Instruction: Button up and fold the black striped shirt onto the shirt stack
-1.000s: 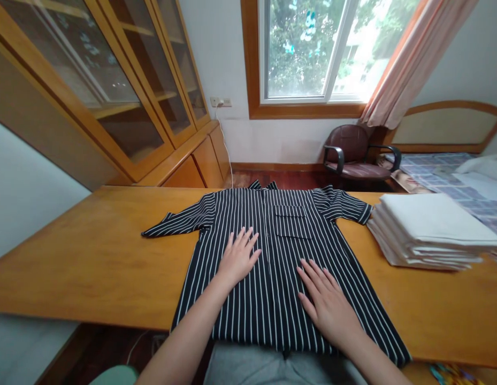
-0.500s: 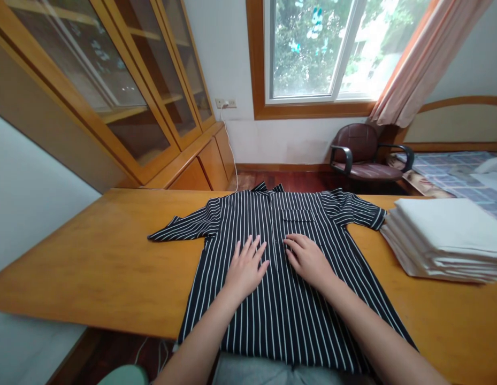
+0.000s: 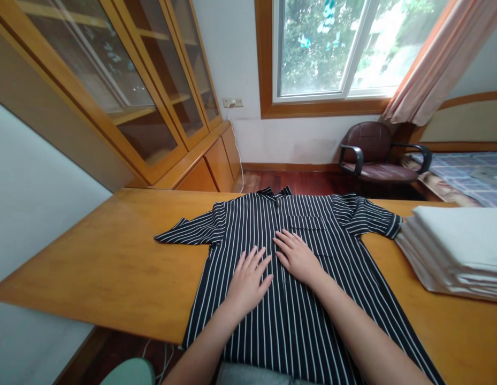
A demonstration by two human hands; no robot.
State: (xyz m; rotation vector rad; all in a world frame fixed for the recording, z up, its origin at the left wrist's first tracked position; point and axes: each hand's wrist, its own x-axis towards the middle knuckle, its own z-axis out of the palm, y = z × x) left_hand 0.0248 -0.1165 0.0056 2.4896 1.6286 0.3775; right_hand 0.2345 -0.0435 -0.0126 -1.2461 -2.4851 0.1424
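While a striped shirt [image 3: 248, 224] lies front up on a wooden table [image 3: 131, 267], collar [image 3: 268, 194] at 12 o'clock, a person's left hand [image 3: 245, 287] rests on it with fingers spread. The right hand [image 3: 301, 259], at 2 o'clock from the left, lies near the pocket [image 3: 307, 223], fingers slightly parted. White cloths [image 3: 465, 240] sit stacked at 2 o'clock, beside a sleeve [image 3: 372, 216].

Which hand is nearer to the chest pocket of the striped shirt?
Right. The right hand is next to the chest pocket, at its lower left in the view; the left hand is farther away, lower and more left.
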